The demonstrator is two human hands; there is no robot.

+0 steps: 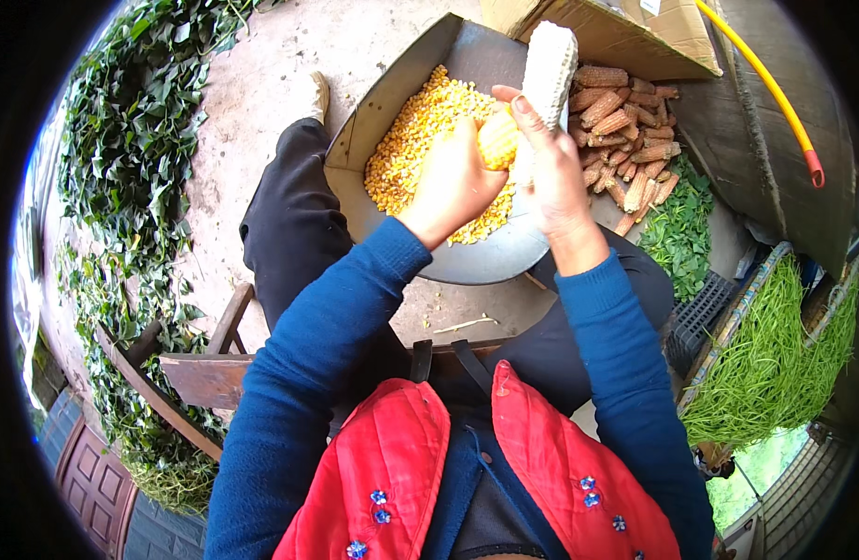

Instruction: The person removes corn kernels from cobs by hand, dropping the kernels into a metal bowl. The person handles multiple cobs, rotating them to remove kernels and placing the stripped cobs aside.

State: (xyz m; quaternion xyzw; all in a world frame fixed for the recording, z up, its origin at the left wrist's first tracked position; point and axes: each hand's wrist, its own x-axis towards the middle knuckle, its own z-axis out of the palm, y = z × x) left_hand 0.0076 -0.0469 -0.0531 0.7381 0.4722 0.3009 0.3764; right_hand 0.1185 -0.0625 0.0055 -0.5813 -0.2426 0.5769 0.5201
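Note:
My left hand [457, 175] is closed around a yellow corn cob [498, 142] with kernels on it. Just to the right, my right hand [559, 171] grips a long white knobbly piece [550, 73], too bright to tell its material. Its upper end sticks up past my thumb, and its lower part is against the yellow cob. Both hands are above a grey metal scoop-shaped pan [391, 91] between my legs. Loose yellow corn kernels [415, 140] lie in the pan, partly hidden under my left hand.
Stripped reddish cobs [622, 129] are heaped right of the pan, below a cardboard box [625, 31]. A yellow hose [765, 77] hangs at upper right. Green leaves [681, 231], a black crate [706, 308] and cut grass [765, 371] lie at right. Leafy vines [135, 126] and a wooden chair [205, 378] are left.

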